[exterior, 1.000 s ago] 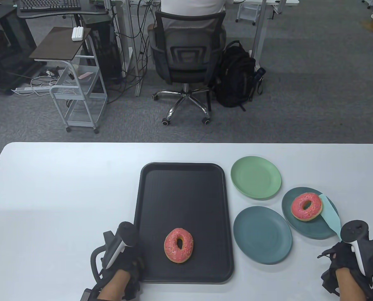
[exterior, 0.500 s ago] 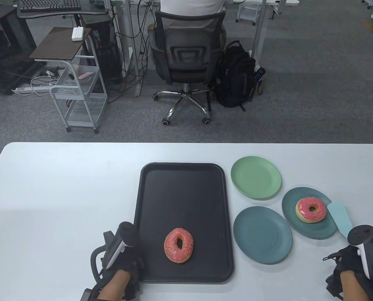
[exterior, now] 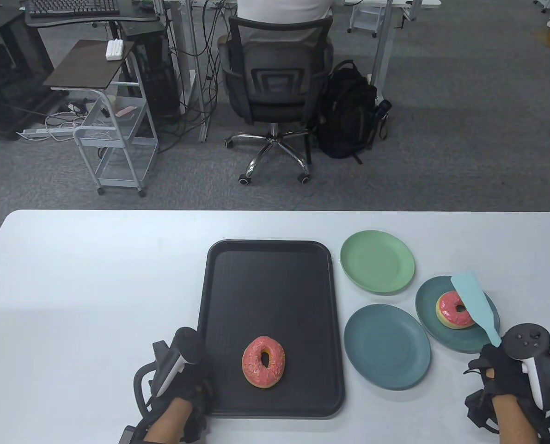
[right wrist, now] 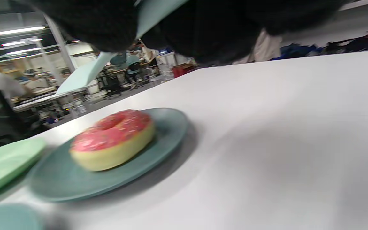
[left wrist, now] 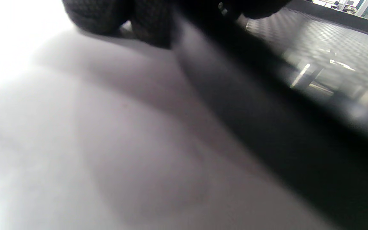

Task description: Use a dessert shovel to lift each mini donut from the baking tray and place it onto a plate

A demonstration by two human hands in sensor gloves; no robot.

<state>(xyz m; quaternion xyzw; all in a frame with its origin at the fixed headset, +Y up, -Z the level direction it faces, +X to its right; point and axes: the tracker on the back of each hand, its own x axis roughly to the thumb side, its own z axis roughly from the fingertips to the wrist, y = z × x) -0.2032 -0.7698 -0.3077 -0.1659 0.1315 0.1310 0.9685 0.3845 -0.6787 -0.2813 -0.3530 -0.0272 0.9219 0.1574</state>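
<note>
A pink-frosted donut lies at the near end of the black baking tray. A second pink donut sits flat on the right teal plate. My right hand grips the handle of the pale blue dessert shovel. Its blade hangs in the air over the donut's right side. My left hand holds the tray's near-left rim, with fingertips on the table beside it.
An empty light green plate and an empty teal plate lie between the tray and the donut plate. Beyond the table's far edge stand an office chair, a backpack and a cart.
The donut slid off the shovel and settled flat on the right plate. The shovel drew back to the right, then swung up and left over the donut. The left hand stayed still.
</note>
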